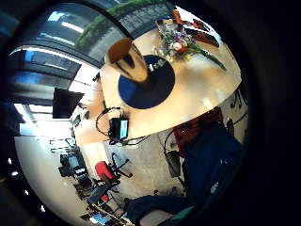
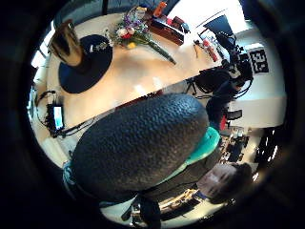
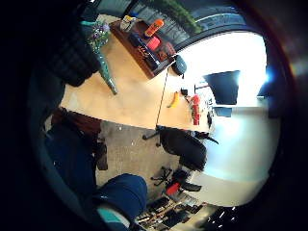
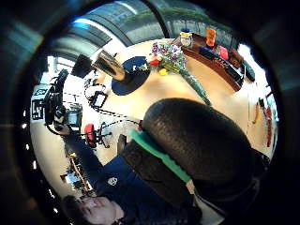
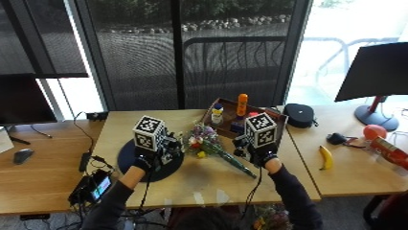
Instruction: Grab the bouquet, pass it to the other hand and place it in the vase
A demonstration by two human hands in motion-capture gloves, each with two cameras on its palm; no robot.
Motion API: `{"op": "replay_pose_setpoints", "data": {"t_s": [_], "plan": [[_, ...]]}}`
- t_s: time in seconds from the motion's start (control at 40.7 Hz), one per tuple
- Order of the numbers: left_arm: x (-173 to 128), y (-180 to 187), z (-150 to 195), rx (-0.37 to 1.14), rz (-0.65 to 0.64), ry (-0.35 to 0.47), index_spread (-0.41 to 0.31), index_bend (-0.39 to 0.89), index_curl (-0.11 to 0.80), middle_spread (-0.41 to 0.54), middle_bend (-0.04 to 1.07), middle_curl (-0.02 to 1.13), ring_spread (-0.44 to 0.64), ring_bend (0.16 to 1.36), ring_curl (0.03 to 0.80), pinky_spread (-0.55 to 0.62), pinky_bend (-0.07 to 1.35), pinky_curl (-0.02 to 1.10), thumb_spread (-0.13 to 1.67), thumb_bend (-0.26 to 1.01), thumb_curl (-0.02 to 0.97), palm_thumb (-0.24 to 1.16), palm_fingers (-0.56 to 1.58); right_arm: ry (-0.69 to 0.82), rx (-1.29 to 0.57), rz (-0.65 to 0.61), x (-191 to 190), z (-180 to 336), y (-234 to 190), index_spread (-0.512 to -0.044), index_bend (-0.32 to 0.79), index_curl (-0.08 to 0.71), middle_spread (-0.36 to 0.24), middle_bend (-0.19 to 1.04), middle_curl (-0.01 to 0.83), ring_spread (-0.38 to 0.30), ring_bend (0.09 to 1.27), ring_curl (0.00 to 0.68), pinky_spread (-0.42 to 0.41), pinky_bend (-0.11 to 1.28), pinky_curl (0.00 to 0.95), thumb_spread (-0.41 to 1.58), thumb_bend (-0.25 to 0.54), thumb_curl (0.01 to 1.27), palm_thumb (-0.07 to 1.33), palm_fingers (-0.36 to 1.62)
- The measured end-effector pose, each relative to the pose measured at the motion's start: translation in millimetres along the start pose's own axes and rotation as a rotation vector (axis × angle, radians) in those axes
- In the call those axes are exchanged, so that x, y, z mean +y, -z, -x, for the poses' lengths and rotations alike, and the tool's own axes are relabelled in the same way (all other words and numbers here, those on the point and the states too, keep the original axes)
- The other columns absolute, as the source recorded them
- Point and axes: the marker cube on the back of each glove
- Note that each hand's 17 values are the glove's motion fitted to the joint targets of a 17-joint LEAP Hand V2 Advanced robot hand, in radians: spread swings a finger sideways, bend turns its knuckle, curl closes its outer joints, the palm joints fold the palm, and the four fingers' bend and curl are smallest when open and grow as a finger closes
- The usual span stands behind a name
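Observation:
The bouquet (image 5: 205,143) lies on the wooden table between my two hands, its mixed flowers toward the window and its green stems (image 5: 239,166) pointing at the front edge. My left hand (image 5: 148,160) hovers over a dark round mat (image 5: 141,173) and holds nothing. The left palm views show a tall vase (image 1: 129,61) standing upright on that mat (image 1: 157,89), with the bouquet (image 1: 178,44) beside it. My right hand (image 5: 258,154) hovers to the right of the stems, also holding nothing. One of its fingers (image 4: 197,140) crosses the right thumb side view, well above the bouquet (image 4: 168,58).
A wooden tray (image 5: 224,111) with bottles and small items sits behind the bouquet. Further right lie a black pouch (image 5: 298,115), a banana (image 5: 325,157) and a monitor foot (image 5: 376,115). A phone on cables (image 5: 96,187) rests at the front left.

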Motion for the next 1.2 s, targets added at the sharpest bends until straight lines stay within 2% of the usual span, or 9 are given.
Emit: {"op": "replay_pose_setpoints", "data": {"t_s": [0.025, 0.123, 0.295, 0.516, 0.687, 0.835, 1.056, 1.203], "plan": [[0, 0, 0, -0.002, 0.002, 0.001, -0.035, 0.16, 0.045, 0.116, 0.14, 0.02, 0.16, 0.43, 0.075, 0.22, 0.25, 0.04, 0.36, -0.05, 0.007, -0.07, 0.20, 0.001, -0.002, 0.000, 0, 0, 0, -0.160, 0.06, 0.009, -0.016, 0.23, 0.059, -0.003, 0.45, 0.095, 0.038, 0.40, 0.090, 0.42, 0.106, 0.03, 0.17, 0.47], [0, -2, -1, -0.007, 0.020, 0.007, -0.050, 0.16, 0.089, 0.171, 0.15, 0.06, 0.25, 0.51, 0.133, 0.33, 0.26, 0.09, 0.57, -0.06, 0.024, -0.07, 0.16, 0.010, -0.023, -0.001, 0, 0, -2, -0.228, 0.07, 0.053, -0.019, 0.24, 0.115, -0.005, 0.51, 0.175, 0.055, 0.44, 0.169, 0.68, 0.109, 0.05, 0.19, 0.42], [1, -3, -2, 0.023, 0.036, -0.009, -0.064, 0.17, 0.147, 0.220, 0.17, 0.10, 0.33, 0.57, 0.177, 0.43, 0.28, 0.14, 0.77, -0.06, 0.052, -0.08, 0.12, 0.032, -0.023, 0.009, 0, -2, -6, -0.285, 0.09, 0.084, -0.029, 0.28, 0.186, -0.006, 0.54, 0.228, 0.069, 0.46, 0.226, 0.95, 0.092, 0.08, 0.21, 0.39], [-5, -7, -9, 0.043, 0.029, -0.053, -0.070, 0.16, 0.200, 0.241, 0.18, 0.14, 0.36, 0.60, 0.204, 0.47, 0.31, 0.19, 0.88, -0.06, 0.081, -0.08, 0.09, 0.028, -0.013, -0.021, 9, -1, -2, -0.307, 0.10, 0.108, -0.037, 0.28, 0.241, -0.013, 0.56, 0.259, 0.076, 0.49, 0.266, 1.09, 0.040, 0.11, 0.19, 0.39], [-7, -13, -22, 0.038, 0.010, -0.131, -0.071, 0.16, 0.231, 0.241, 0.18, 0.17, 0.37, 0.62, 0.219, 0.48, 0.32, 0.22, 0.92, -0.06, 0.098, -0.08, 0.08, 0.022, -0.036, -0.009, 10, 0, -4, -0.313, 0.09, 0.116, -0.042, 0.28, 0.273, -0.025, 0.58, 0.278, 0.071, 0.52, 0.295, 1.13, 0.007, 0.14, 0.19, 0.39], [-11, -20, -22, 0.010, 0.026, -0.127, -0.072, 0.16, 0.253, 0.232, 0.18, 0.20, 0.36, 0.63, 0.229, 0.48, 0.32, 0.24, 0.94, -0.06, 0.113, -0.07, 0.08, 0.001, -0.024, 0.031, 1, -1, -9, -0.311, 0.08, 0.118, -0.044, 0.27, 0.291, -0.028, 0.59, 0.293, 0.063, 0.54, 0.313, 1.15, -0.013, 0.16, 0.19, 0.37], [-15, -28, -18, -0.023, 0.020, -0.121, -0.078, 0.16, 0.277, 0.230, 0.18, 0.22, 0.35, 0.63, 0.240, 0.48, 0.33, 0.26, 0.96, -0.06, 0.128, -0.07, 0.07, -0.019, -0.050, 0.070, -8, 0, -12, -0.302, 0.09, 0.129, -0.046, 0.23, 0.305, 0.003, 0.58, 0.301, 0.086, 0.58, 0.337, 1.16, -0.017, 0.18, 0.19, 0.31], [-15, -29, -21, -0.037, 0.025, -0.116, -0.080, 0.16, 0.289, 0.230, 0.18, 0.23, 0.35, 0.64, 0.247, 0.48, 0.33, 0.27, 0.97, -0.06, 0.134, -0.08, 0.07, -0.104, -0.057, 0.093, -16, -10, -13, -0.280, 0.08, 0.129, -0.026, 0.22, 0.316, 0.024, 0.59, 0.305, 0.112, 0.61, 0.347, 1.16, -0.018, 0.19, 0.18, 0.31]]}}
